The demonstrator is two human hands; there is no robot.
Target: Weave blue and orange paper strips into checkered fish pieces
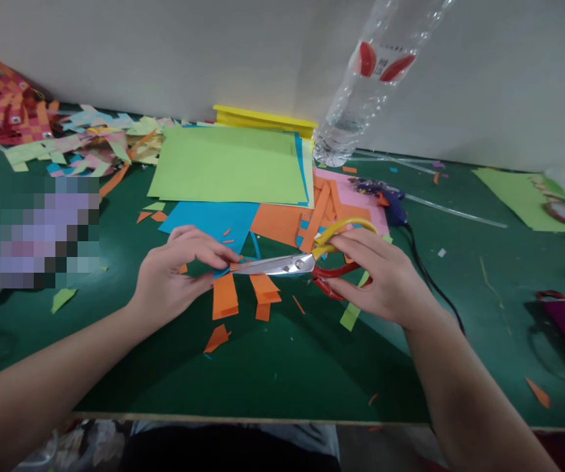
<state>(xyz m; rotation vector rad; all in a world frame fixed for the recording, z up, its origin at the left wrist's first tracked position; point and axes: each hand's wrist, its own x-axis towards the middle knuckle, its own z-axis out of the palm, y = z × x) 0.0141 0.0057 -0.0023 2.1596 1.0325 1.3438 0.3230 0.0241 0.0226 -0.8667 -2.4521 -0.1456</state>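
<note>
In the head view my right hand (pixel 381 275) grips scissors (pixel 287 264) with one yellow and one red handle, fingers in the loops. The blades point left and look nearly together. Their tips meet a small blue paper piece (pixel 221 273), pinched between the thumb and fingers of my left hand (pixel 172 265). How far the blades reach into the paper is hidden by the fingers. Just below the blades lie folded orange paper strips (pixel 225 296) and an orange scrap (pixel 217 338). A blue sheet (pixel 204 223) and an orange sheet (pixel 276 224) lie behind them.
Behind my hands is a stack of green paper (pixel 228 164). A tilted water bottle (pixel 361 92) stands by the wall. At right lies a dark blue glue gun (pixel 394 206) with its cord. Woven paper pieces (pixel 7 108) and loose strips (pixel 110 141) pile up at back left.
</note>
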